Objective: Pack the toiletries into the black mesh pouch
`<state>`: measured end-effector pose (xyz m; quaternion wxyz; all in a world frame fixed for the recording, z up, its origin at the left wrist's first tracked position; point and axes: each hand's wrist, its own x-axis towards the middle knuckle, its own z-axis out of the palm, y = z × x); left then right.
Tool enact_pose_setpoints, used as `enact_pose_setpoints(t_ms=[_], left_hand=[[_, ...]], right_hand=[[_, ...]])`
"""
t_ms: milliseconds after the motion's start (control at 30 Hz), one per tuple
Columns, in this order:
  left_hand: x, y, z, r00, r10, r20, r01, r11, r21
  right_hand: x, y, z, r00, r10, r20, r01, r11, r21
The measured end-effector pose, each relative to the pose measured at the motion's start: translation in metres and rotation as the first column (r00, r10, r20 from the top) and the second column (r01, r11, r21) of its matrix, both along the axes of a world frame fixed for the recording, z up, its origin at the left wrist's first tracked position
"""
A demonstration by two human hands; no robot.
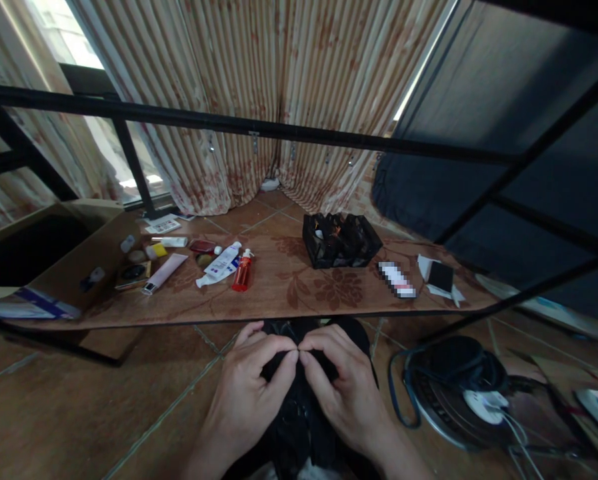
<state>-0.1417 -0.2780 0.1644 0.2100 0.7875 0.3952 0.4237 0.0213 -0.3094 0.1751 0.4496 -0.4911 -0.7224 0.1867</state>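
Fingertips (290, 357) pressed together above glossy black material (293, 407) at the lap.
Left hand (251, 380) and right hand (346, 380) pinch narrowly; whether something thin is held, I cannot see. A red translucent bottle (243, 274) stands by white tubes (221, 265), their print unreadable.

Tbl (273, 297) w/ tubes (223, 262), red btl (242, 273)

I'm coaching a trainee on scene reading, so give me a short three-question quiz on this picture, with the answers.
1. True or false: the bare left hand and bare right hand are held close together.
2. Which is left of the black, divided organizer in the picture: A, the red translucent pump bottle; or B, the black square item on white paper?
3. What hangs beyond the brown, flower-patterned tabletop?

Key: 1, true; 2, A; 3, pleated beige curtains with reddish print.
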Motion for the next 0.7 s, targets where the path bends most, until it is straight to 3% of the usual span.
enact_pose_setpoints(t_ms=[233, 700], left_hand=[[0.008, 0.001, -0.007, 0.999, 0.051, -0.003, -0.050, 0.994, 0.101], [0.005, 0.006, -0.015, 0.998, -0.012, -0.067, 0.010, 1.000, -0.029]], right_hand=[[0.000, 0.000, -0.007, 0.996, 0.007, 0.093, -0.002, 0.998, -0.056], [0.006, 0.005, -0.025, 0.999, -0.026, -0.045, 0.020, 0.991, -0.131]])
